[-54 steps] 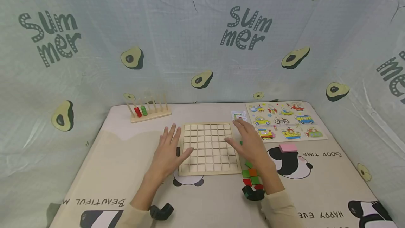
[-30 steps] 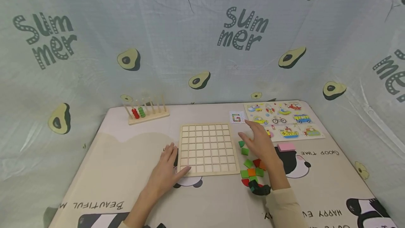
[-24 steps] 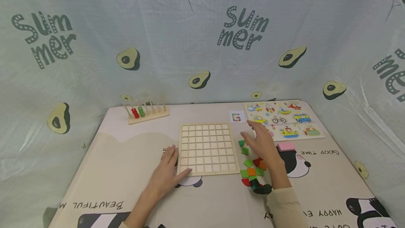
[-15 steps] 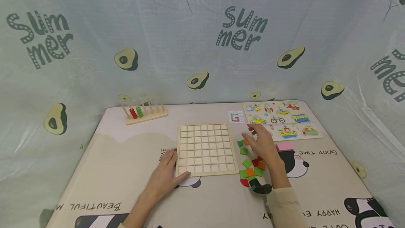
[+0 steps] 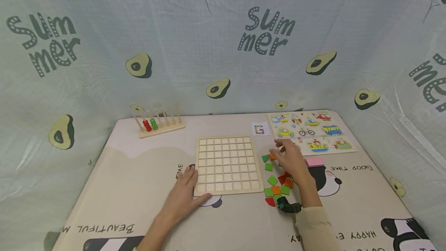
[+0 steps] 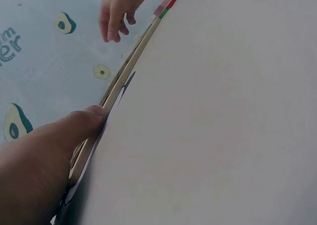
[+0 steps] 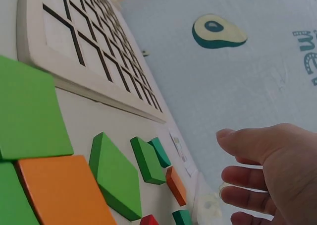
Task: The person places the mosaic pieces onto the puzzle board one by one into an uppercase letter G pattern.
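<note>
A square wooden grid board lies in the middle of the table. My left hand rests at its near left corner with fingers extended; in the left wrist view the thumb touches the board's edge. My right hand hovers over the loose coloured blocks to the right of the board, its fingers bent loosely with nothing seen between them. Among these blocks are a green square block, an orange block and a red rounded block. The hand and wrist hide some of the blocks.
A small pattern card lies behind the board's right corner. Beyond the right hand is a vehicle picture puzzle, with a pink block in front. A wooden peg stand with red and green beads stands at the back left.
My right hand has left the board's right side, moved right past the pattern card, then drawn back over the blocks. My left hand has slid slightly nearer along the board's left side.
</note>
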`<state>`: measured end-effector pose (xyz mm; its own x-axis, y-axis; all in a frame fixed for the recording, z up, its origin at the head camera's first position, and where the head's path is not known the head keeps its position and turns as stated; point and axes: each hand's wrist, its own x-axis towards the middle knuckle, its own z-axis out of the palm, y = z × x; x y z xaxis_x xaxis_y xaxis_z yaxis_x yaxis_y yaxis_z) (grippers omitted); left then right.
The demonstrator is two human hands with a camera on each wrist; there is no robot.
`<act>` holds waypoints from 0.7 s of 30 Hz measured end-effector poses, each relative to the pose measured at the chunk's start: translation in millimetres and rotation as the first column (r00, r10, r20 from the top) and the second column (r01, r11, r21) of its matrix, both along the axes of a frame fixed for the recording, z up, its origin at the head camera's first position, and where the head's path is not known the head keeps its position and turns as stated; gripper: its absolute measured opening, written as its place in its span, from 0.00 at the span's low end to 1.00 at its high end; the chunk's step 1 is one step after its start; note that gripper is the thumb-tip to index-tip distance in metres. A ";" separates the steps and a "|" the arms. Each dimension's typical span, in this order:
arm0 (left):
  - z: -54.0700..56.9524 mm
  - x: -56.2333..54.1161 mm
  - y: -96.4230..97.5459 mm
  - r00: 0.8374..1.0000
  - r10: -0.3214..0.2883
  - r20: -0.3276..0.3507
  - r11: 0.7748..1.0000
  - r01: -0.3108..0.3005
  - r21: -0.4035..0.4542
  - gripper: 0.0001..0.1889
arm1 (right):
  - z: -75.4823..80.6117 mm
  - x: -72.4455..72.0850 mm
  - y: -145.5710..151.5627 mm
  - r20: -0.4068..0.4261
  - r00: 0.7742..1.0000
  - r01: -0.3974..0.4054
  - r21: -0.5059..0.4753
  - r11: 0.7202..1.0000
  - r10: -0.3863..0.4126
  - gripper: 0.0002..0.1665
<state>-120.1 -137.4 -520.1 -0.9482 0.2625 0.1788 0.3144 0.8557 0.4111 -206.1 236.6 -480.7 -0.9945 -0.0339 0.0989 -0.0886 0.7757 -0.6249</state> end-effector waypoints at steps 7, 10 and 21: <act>-0.7 -0.1 0.3 1.000 0.000 -0.004 1.000 0.000 -0.006 0.51 | -8.3 -1.2 -0.7 0.034 0.999 -0.005 -0.004 1.000 0.005 0.29; -0.5 0.7 0.0 1.000 -0.002 -0.002 1.000 0.002 -0.007 0.51 | -9.8 -1.4 -2.5 0.042 0.999 -0.014 0.008 1.000 0.014 0.28; -1.2 0.4 -0.9 1.000 0.002 0.014 1.000 -0.002 -0.006 0.51 | -15.1 -5.2 -7.9 0.052 0.994 -0.105 0.085 0.991 0.101 0.24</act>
<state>-119.7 -138.4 -521.3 -0.9511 0.2615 0.1641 0.3069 0.8586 0.4106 -211.3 228.7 -495.8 -0.9888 -0.1425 0.0438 -0.1424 0.8160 -0.5602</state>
